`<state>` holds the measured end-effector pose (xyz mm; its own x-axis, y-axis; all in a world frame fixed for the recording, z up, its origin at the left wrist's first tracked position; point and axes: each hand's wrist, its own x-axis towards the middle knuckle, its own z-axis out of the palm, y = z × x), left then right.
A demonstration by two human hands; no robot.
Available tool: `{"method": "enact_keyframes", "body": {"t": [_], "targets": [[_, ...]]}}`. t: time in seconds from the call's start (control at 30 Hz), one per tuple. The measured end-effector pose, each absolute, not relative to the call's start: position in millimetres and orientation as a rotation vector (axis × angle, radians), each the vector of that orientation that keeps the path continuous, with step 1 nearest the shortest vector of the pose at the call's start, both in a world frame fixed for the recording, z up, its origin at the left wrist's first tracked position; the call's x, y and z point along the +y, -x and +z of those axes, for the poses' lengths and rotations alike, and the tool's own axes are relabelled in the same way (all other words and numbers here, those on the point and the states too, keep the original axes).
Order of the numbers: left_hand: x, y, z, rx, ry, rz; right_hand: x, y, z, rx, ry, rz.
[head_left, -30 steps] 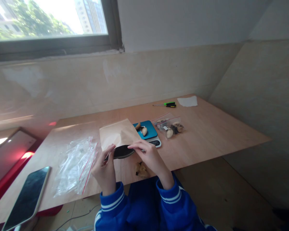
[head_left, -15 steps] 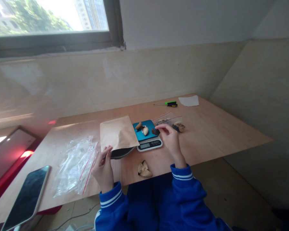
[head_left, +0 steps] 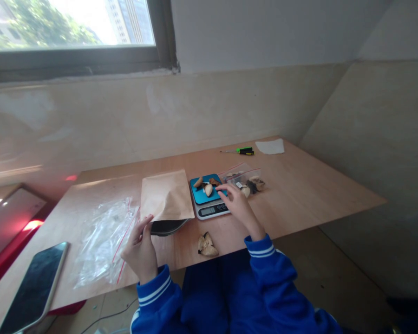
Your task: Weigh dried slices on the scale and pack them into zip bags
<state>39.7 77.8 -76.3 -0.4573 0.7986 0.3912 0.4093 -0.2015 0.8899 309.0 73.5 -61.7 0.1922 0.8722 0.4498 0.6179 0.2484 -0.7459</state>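
A brown paper pouch point(head_left: 166, 199) lies on the wooden table point(head_left: 299, 195) with its dark open mouth toward me. My left hand point(head_left: 139, 248) rests at the pouch's mouth, fingers on its lower edge. A small digital scale point(head_left: 209, 199) with a blue top stands right of the pouch and carries three small pieces point(head_left: 206, 185), brown and pale. My right hand point(head_left: 237, 204) hovers at the scale's right edge with fingers spread and nothing in it. A clear zip bag point(head_left: 245, 181) holding more pieces lies just beyond that hand.
A pile of empty clear zip bags point(head_left: 106, 239) lies to the left, with a phone point(head_left: 33, 287) at the near left edge. A pale chunk point(head_left: 206, 244) sits near the front edge. A green screwdriver point(head_left: 242, 151) and a white paper point(head_left: 271, 146) lie at the back.
My right hand left the pouch mouth, reached to the zip bag, picked a dark piece and set it on the scale. The left hand stayed at the pouch.
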Motion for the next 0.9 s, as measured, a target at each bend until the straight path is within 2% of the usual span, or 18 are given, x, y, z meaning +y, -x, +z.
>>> {"method": "enact_keyframes", "body": {"t": [0.1, 0.23, 0.6, 0.9], "targets": [[77.8, -40.3, -75.8, 1.747, -1.408, 1.701, 38.5, -289.3, -45.7, -1.638, 1.451, 0.610], [76.8, -40.9, -73.1, 1.747, -1.437, 1.705, 5.0, -259.2, -39.0, -2.073, 1.460, 0.945], [74.6, -34.6, -68.4, 1.762, -1.492, 1.779, -0.1, -235.8, -53.7, -2.187, 1.721, 0.557], [74.8, -34.0, -69.8, 1.761, -1.507, 1.780, -1.4, -237.9, -53.0, -2.157, 1.673, 0.608]]}}
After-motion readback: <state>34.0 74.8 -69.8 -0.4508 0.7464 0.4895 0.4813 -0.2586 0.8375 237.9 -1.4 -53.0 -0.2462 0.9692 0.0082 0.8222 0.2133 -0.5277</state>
